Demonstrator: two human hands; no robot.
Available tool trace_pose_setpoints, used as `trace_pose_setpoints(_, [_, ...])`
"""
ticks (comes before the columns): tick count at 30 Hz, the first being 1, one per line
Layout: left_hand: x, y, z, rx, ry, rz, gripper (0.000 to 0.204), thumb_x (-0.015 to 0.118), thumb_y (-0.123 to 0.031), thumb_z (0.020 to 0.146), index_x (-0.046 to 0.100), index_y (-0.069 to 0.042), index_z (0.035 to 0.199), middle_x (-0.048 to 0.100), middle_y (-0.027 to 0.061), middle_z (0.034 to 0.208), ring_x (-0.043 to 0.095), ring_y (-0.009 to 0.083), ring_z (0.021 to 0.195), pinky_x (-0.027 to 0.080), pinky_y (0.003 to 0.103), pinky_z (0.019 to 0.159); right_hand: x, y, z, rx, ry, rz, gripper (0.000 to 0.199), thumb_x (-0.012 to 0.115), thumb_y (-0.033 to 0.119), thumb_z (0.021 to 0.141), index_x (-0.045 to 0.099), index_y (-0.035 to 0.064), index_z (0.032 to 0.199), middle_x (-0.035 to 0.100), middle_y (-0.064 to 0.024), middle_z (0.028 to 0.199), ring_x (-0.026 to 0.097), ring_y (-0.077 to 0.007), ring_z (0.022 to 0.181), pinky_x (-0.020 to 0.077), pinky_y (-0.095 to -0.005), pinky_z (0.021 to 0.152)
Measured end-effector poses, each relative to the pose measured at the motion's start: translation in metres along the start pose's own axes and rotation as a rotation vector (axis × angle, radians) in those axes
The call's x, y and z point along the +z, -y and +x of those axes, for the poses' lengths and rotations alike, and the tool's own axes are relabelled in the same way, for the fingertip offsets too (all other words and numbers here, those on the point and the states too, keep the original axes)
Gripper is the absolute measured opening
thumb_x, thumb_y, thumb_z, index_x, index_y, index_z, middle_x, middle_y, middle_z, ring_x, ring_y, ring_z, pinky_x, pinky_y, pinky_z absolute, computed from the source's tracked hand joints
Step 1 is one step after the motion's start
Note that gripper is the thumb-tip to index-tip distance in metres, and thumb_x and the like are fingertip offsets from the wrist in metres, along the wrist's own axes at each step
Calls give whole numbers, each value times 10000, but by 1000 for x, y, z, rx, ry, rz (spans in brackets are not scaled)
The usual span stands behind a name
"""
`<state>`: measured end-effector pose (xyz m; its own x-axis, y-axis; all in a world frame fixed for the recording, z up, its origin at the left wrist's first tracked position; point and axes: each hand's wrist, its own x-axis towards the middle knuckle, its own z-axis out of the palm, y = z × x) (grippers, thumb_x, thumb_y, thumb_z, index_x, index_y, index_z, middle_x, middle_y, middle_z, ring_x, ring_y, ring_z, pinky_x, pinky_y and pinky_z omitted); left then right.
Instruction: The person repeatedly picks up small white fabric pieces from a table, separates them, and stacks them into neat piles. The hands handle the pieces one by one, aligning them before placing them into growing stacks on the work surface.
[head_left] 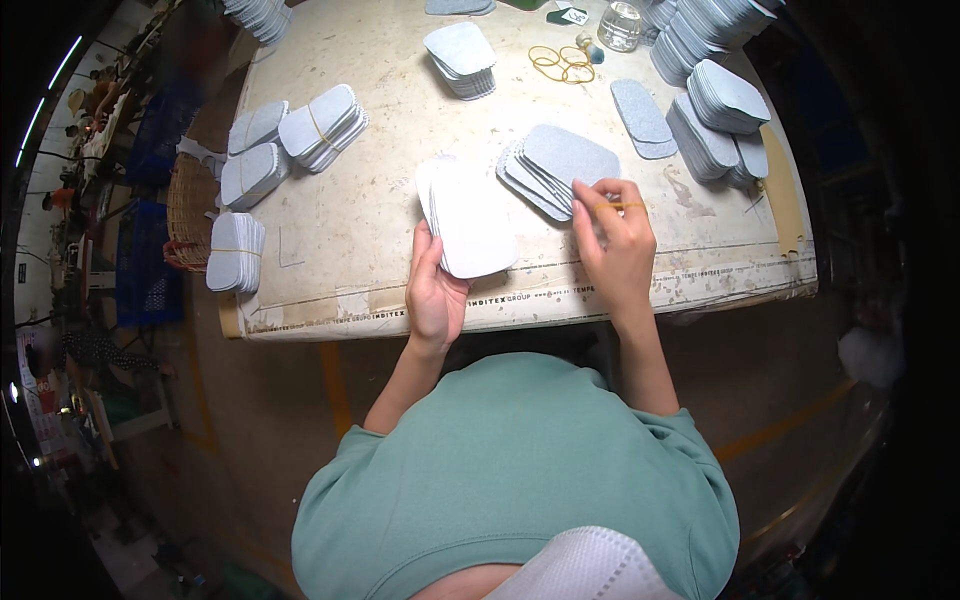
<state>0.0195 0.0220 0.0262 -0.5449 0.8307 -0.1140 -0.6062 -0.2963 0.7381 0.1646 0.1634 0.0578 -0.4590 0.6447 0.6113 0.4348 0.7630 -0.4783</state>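
The left hand (437, 295) grips a stack of white pads (478, 225) by its near left side, thumb and fingers closed on it, above the surface (380, 215). The right hand (620, 240) has its fingers bent, with a yellow band (630, 206) across them. Its thumb and forefinger tips are close together at the near right edge of a grey pile (575, 150), but whether they pinch a pad I cannot tell. This pile is fanned out, just beyond and to the left of the right hand, and lies beyond and to the right of the left one.

Past the right hand and a little to its right lie a few overlapping grey pads (642, 118); farther right are tall stacks (728, 95). Well beyond the right hand, loose rings (562, 66) lie near a clear jar (620, 25). Beyond the left hand stands a neat block (462, 58) of pads. Banded bundles (325, 125) lie to the left of the left hand, with a basket (190, 210) past them.
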Motion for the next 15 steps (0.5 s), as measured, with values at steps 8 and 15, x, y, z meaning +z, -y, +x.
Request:
trace_pose_setpoints(8, [2,1,3,11,-27,37,487,399,-45,980,238,-26,1439,459,176,1362,528,226,1221,474,398,1012,13,44,-25,230,259,550,358,731,55,813,663,2,1161,591,-60,948,539,-78,652,452,-222,543])
trace_pose_setpoints(15, [-1,0,1,3,19,-12,455,350,-104,1009,222,-37,1441,451,173,1362,540,227,1211,494,395,996,-1,23,-5,22,-141,262,396,677,-47,773,705,93,1142,538,-64,887,559,-184,694,475,-290,577])
